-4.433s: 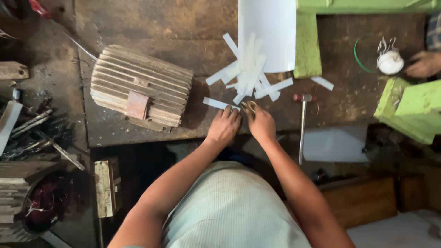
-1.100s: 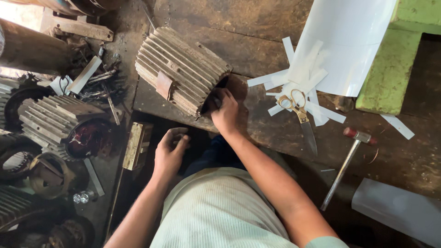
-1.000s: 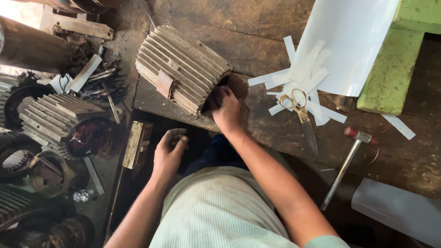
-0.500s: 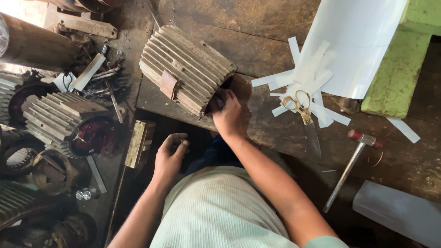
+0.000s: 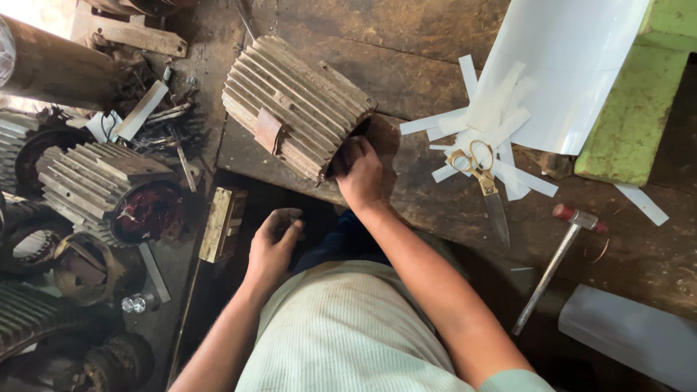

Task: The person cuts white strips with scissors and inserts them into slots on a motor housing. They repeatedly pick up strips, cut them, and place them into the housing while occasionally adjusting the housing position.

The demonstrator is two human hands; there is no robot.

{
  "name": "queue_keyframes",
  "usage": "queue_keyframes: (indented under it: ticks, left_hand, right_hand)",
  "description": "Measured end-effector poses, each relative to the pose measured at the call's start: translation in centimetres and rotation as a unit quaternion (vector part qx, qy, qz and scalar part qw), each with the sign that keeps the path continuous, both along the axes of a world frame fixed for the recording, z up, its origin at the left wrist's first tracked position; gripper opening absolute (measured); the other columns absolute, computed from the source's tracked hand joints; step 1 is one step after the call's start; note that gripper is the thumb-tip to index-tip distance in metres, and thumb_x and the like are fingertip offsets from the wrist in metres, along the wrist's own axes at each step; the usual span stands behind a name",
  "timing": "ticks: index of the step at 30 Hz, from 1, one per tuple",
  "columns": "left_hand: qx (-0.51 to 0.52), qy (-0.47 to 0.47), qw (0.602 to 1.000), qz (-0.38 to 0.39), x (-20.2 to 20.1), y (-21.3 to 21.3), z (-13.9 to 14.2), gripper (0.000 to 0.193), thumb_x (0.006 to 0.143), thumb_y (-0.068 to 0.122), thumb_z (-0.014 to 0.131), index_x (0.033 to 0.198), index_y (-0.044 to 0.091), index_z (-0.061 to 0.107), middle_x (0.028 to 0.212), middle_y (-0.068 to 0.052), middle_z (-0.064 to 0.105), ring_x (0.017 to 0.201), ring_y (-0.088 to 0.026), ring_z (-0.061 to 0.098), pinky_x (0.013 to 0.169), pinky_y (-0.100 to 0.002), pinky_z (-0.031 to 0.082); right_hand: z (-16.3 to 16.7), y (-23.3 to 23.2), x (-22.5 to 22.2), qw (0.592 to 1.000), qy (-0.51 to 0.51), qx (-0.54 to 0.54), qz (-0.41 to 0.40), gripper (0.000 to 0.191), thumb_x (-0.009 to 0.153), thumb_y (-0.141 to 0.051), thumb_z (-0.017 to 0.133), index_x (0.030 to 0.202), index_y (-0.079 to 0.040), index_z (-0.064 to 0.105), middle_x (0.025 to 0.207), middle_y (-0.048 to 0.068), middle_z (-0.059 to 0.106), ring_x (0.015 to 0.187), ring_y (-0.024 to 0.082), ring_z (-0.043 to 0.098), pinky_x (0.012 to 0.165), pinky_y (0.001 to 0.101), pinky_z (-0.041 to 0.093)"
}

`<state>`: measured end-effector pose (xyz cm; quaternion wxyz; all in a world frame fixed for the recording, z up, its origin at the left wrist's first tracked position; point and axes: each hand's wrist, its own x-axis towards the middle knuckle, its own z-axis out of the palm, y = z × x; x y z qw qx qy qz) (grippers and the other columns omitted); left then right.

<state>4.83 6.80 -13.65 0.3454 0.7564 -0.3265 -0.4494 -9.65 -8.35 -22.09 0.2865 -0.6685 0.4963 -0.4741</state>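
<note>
While the right hand (image 5: 359,170) presses against the open end of the ribbed, dusty-brown metal motor housing (image 5: 294,105), its fingers curl over the rim there, a closed grip on the housing's edge. That housing lies on its side on the worn, dark wooden counter (image 5: 435,80), near the counter's front edge. Lower down, off the counter, the left hand (image 5: 274,236) hangs with fingers loosely curled inward; whether it holds anything I cannot tell. Just beside it stands a small yellowish wooden block (image 5: 223,223). To the right on the counter, brass-handled scissors (image 5: 483,178) lie on a scatter of white paper strips (image 5: 501,109), by a large white sheet (image 5: 573,65). A red-headed hammer with a metal shaft (image 5: 555,261) lies well apart from the housing.
</note>
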Motion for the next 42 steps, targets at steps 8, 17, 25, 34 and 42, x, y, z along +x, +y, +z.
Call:
queue_keyframes:
  ticks: [8,17,25,34,42]
  left_hand:
    - [-0.006,-0.004,0.998,-0.054,-0.7,-0.3,-0.1,0.027,0.096,0.015,0.067,0.121,0.004,0.067,0.093,-0.004,0.071,0.081,-0.01,0.065,0.074,-0.026,0.054]
    - [-0.013,0.003,0.999,-0.048,-0.6,-0.2,0.8,0.027,0.096,0.014,0.066,0.12,0.003,0.068,0.095,-0.003,0.071,0.083,-0.01,0.065,0.077,-0.026,0.054]
    - [0.01,-0.009,0.999,-0.03,-0.1,0.2,0.6,0.027,0.096,0.015,0.067,0.121,0.004,0.068,0.094,-0.003,0.073,0.083,-0.009,0.065,0.078,-0.026,0.054]
    - [-0.017,-0.021,0.999,-0.041,0.8,-0.4,0.7,0.027,0.097,0.016,0.067,0.121,0.005,0.068,0.094,-0.002,0.072,0.083,-0.009,0.065,0.077,-0.026,0.054]
    - [0.005,-0.07,0.995,-0.074,0.2,-1.8,2.9,0.027,0.096,0.019,0.067,0.12,0.007,0.069,0.089,-0.005,0.072,0.083,-0.01,0.068,0.076,-0.028,0.055]
  right_hand:
    - [0.8,-1.5,-0.7,1.0,-0.017,0.02,0.017,0.041,0.08,-0.009,0.077,0.119,-0.003,0.066,0.111,0.023,0.071,0.103,0.042,0.067,0.086,0.047,0.056]
    - [3.3,-1.3,-2.3,0.994,-0.046,0.082,0.051,0.052,0.077,-0.008,0.078,0.126,0.001,0.064,0.115,0.025,0.071,0.109,0.042,0.068,0.088,0.0432,0.057]
    - [1.6,-1.1,-1.6,0.994,-0.009,0.091,0.052,0.013,0.081,-0.003,0.075,0.094,-0.003,0.074,0.105,0.013,0.072,0.097,0.033,0.072,0.083,0.039,0.058]
    - [2.5,-0.2,-3.4,0.994,-0.022,0.096,0.051,0.026,0.071,-0.007,0.08,0.097,-0.007,0.076,0.1,0.015,0.074,0.093,0.035,0.072,0.081,0.0413,0.058]
    - [3.5,-0.7,-3.2,0.996,-0.026,0.056,0.063,0.034,0.065,-0.007,0.082,0.098,-0.002,0.073,0.099,0.017,0.071,0.094,0.039,0.069,0.08,0.0438,0.056]
